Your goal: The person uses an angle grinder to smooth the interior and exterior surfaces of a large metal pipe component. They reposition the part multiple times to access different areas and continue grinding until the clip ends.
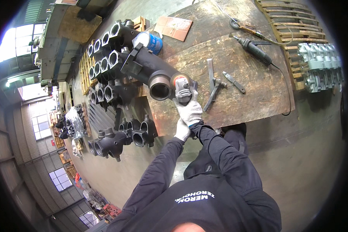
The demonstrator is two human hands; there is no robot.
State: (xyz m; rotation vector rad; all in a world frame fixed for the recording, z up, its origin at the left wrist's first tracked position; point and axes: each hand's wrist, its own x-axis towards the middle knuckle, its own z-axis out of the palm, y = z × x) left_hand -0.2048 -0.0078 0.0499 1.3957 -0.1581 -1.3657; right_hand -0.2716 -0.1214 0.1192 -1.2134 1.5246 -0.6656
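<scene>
My right hand (pixel 191 113), in a white knit glove, is wrapped round the grey body of an angle grinder (pixel 183 92). Just behind and below it is my left hand (pixel 182 130), gloved too and closed at the grinder's rear end; its fingers are partly hidden. The grinder's head meets the near right end of a large black cast metal housing (pixel 150 63) lying on the worktable. An orange-red patch shows at the head; whether it is glow or coloured casing is unclear. A round open port (pixel 159 88) on the housing faces me, left of the grinder.
On the brown worktable (pixel 255 92) lie a hammer (pixel 216 91), a flat metal bar (pixel 210 69), a flat spanner (pixel 234 82) and a corded straight grinder (pixel 255 52). A blue tin (pixel 154 43) stands beyond the housing. Black castings (pixel 110 143) sit left; silver castings (pixel 321 65) right.
</scene>
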